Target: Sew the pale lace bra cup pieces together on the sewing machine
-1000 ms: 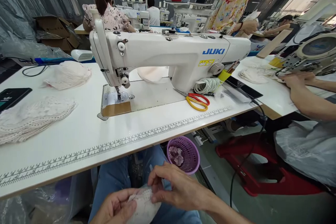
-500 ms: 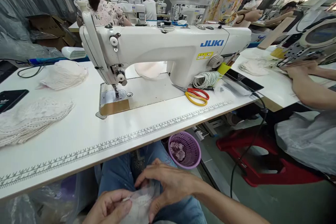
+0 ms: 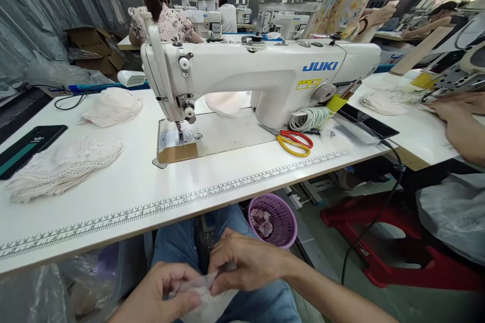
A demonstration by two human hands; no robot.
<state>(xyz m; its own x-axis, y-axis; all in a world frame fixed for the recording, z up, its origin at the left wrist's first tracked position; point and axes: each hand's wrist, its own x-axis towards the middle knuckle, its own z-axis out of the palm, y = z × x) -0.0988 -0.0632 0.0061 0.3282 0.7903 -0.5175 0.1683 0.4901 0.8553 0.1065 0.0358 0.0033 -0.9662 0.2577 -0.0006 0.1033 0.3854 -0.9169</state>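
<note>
My left hand [image 3: 161, 295] and my right hand [image 3: 244, 262] are both down in my lap, below the table edge, pinching a small pale lace fabric piece [image 3: 206, 300] between thumb and fingers. The piece is partly hidden by my fingers. In front of me stands a white JUKI sewing machine [image 3: 265, 75] on the white table [image 3: 125, 197]. A stack of lace pieces [image 3: 64, 164] lies at the left of the table, and another pale pile [image 3: 113, 106] sits farther back.
Red and yellow scissors [image 3: 293, 142] and a white cord coil [image 3: 308, 118] lie right of the machine. A phone [image 3: 26, 149] rests at the far left. A purple basket [image 3: 275, 219] stands under the table by a red stool [image 3: 397, 247]. A neighbour's arm [image 3: 460, 123] works at the right.
My view has shifted slightly, so the table sits more to the right. Both hands stay in my lap, and my fingers have regripped the lace piece.
</note>
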